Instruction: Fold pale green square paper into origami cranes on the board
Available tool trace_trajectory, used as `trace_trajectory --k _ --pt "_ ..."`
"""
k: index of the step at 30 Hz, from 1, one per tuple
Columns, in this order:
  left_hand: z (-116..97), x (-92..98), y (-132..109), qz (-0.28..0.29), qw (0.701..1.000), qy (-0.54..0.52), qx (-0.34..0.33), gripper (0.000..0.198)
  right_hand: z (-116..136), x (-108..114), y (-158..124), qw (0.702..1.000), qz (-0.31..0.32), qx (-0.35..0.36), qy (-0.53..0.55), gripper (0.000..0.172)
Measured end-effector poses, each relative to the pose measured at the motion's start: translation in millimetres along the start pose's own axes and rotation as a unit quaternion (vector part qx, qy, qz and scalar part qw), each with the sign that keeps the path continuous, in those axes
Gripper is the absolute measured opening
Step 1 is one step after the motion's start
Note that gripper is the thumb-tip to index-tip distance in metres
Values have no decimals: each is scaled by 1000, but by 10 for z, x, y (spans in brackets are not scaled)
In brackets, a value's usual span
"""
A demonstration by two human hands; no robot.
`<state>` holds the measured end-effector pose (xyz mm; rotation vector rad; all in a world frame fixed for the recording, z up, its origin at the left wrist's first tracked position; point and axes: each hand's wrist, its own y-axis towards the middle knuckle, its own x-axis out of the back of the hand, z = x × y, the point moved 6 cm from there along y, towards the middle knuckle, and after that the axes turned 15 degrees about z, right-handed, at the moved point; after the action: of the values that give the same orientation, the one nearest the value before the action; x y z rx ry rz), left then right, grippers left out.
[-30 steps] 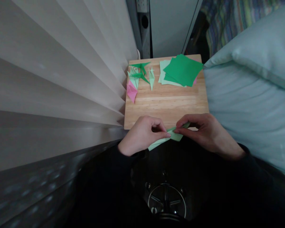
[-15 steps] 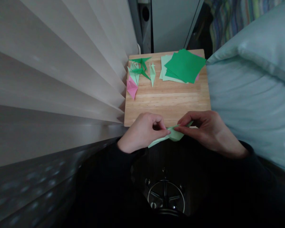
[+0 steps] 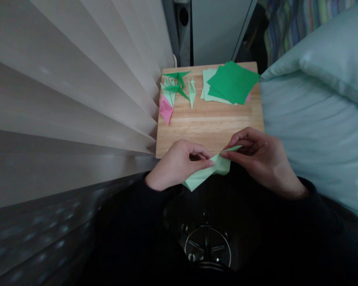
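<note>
Between my hands, just off the near edge of the wooden table point(image 3: 210, 127), is a partly folded sheet of light green origami paper point(image 3: 200, 177). My left hand point(image 3: 183, 163) is closed, pinching its middle between thumb and fingers. The thumb and fingertips of my right hand point(image 3: 256, 157) pinch the upper right part, where a narrow flap sticks out. Creases run across the paper, and its lower left corner hangs down. Part of its far side is hidden behind my left fingers.
Folded paper cranes in green point(image 3: 179, 88), light green point(image 3: 191, 93) and pink point(image 3: 166, 110) lie at the table's far left. A stack of green paper squares point(image 3: 234, 83) sits far right. A pleated curtain point(image 3: 122, 79) borders the left, pale bedding point(image 3: 310, 119) the right.
My right hand has moved slightly up and away, lifting its side of the paper. The paper has tilted and opened, so more of its surface shows below my left hand.
</note>
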<state>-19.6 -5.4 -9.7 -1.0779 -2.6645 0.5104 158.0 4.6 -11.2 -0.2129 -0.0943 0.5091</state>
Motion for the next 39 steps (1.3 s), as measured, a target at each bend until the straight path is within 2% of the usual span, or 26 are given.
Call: trace_trajectory --k 13,21,28,30,35,39 --pt "36 -8 -7 15 1000 -6 0 11 16 10 14 1000 -2 -28 4 44" --pt "48 2 -4 17 1000 -12 8 10 -46 -15 9 998 1 -45 41 34" --pt "45 22 -8 -9 1000 -16 21 13 -33 20 21 995 -38 -29 84 37" --pt "30 33 -9 -19 1000 -8 10 13 -29 2 34 996 -23 -31 77 39" --pt "1 61 -15 -45 999 17 -21 21 -45 -127 62 995 60 -42 67 41" --pt "-12 56 -19 -46 998 29 -25 24 -58 -166 54 993 69 -44 81 38"
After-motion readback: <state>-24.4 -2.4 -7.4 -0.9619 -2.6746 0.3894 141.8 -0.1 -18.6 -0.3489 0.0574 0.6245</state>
